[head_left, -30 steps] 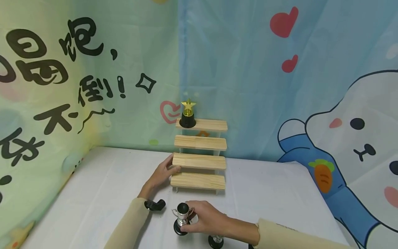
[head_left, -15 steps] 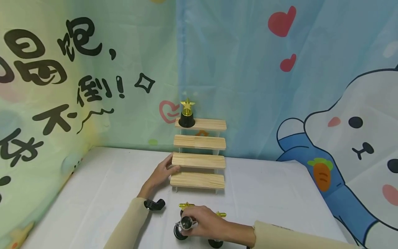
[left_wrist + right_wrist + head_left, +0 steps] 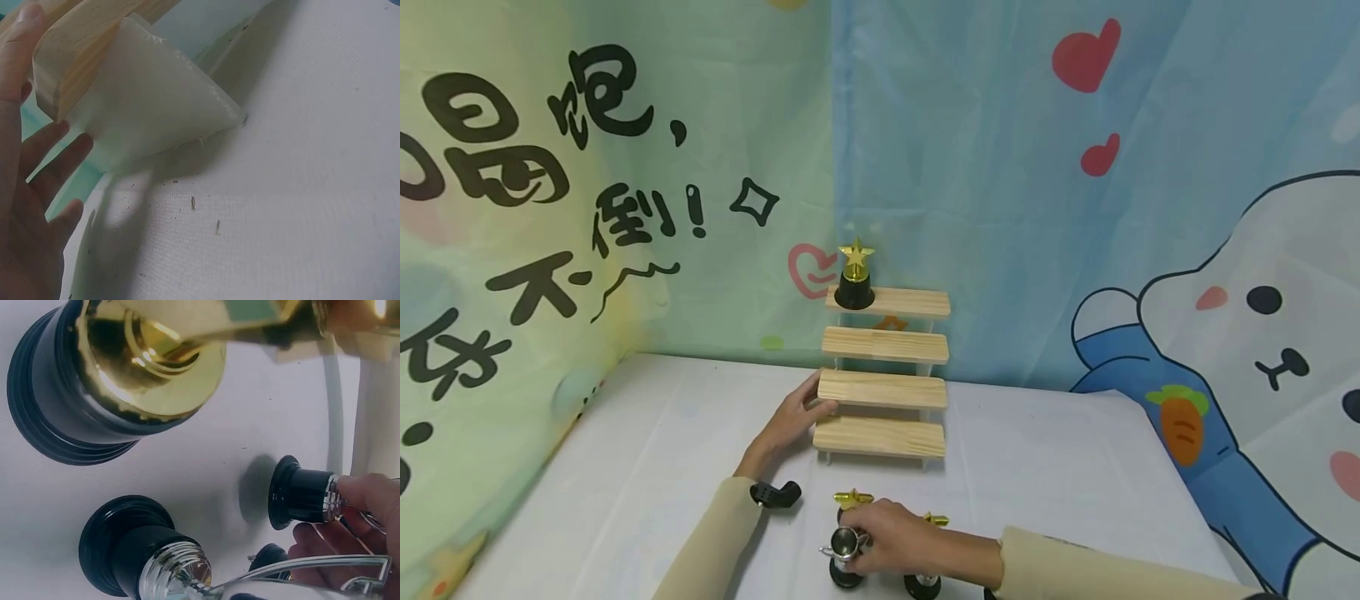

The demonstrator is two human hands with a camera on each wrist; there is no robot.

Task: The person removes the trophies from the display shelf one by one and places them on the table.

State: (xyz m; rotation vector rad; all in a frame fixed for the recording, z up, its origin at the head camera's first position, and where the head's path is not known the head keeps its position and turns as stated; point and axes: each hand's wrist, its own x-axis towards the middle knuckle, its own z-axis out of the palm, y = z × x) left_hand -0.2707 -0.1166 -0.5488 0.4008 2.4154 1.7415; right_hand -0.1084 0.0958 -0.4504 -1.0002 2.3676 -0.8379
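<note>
My right hand point(image 3: 898, 537) pinches a silver trophy cup point(image 3: 844, 547) with a black base, near the front of the table. In the right wrist view this trophy point(image 3: 309, 495) hangs above its shadow, thumb and fingers at its stem. Close by stands another silver trophy point(image 3: 922, 586), mostly hidden by the forearm. Two gold star trophies point(image 3: 853, 498) point(image 3: 936, 519) show behind the right hand. My left hand point(image 3: 793, 417) rests at the left side of a tiered wooden shelf point(image 3: 882, 389). Its thumb lies against a board's end point(image 3: 56, 69); the fingers spread loosely below.
A gold star trophy with a black base point(image 3: 854, 287) stands at the left of the shelf's top tier. White cloth point(image 3: 1037, 467) covers the table. A printed curtain point(image 3: 970, 167) hangs behind. Each wrist wears a black device point(image 3: 775, 494).
My right hand has drawn the silver trophy cup a little toward me, and its tilt has changed. The gold stars behind have come into sight. The left hand stays at the shelf.
</note>
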